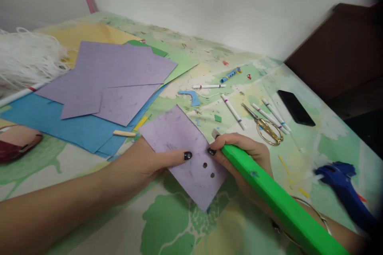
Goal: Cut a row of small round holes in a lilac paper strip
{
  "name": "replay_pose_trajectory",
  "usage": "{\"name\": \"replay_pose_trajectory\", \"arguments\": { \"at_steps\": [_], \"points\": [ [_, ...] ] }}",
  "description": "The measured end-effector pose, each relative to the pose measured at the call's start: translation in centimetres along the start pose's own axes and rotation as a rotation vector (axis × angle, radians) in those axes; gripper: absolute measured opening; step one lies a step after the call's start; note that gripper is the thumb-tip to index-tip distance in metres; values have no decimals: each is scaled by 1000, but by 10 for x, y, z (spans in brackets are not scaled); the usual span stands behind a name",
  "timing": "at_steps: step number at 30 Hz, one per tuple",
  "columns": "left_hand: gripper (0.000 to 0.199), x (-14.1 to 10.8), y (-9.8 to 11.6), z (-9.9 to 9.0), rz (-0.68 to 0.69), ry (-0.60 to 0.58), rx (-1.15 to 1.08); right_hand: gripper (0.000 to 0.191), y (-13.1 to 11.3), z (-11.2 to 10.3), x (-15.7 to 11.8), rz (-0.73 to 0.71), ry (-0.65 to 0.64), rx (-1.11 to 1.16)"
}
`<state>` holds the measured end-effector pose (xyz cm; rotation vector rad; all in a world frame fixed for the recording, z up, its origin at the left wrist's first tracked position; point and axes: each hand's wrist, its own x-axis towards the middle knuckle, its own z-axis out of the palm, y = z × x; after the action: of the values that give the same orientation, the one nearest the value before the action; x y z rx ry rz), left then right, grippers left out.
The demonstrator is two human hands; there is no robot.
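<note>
My left hand grips a square of lilac paper, thumb on top and the other fingers hidden beneath. Two small round holes show near the sheet's lower right edge. My right hand is closed around a long bright green tool with a short grey metal tip at the paper's right edge. Its exact kind I cannot make out. The right thumbnail touches the paper beside the tip.
Lilac sheets overlap blue sheets at left, near white stringy fibre. Gold-handled scissors, white markers, a blue paper tube, a black phone and a blue glue gun lie at right.
</note>
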<state>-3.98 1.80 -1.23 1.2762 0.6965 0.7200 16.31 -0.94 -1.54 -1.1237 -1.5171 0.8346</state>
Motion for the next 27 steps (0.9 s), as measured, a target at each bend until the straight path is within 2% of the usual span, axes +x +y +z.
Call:
{"name": "replay_pose_trajectory", "arguments": {
  "at_steps": [4,6,12,23,27],
  "points": [
    [24,0,0,4,-140,104,-286,9,0,-1,-2,4,-22,-25],
    [24,0,0,4,-197,104,-346,9,-1,-1,-2,-3,-32,-26],
    [28,4,-1,2,-212,128,-406,12,2,0,-1,-18,-24,-22],
    [36,4,-7,-5,-147,181,-191,12,6,0,0,-41,-19,-60],
    [33,5,-4,-8,-85,281,119,12,6,-1,2,-39,21,-109]
  ]
}}
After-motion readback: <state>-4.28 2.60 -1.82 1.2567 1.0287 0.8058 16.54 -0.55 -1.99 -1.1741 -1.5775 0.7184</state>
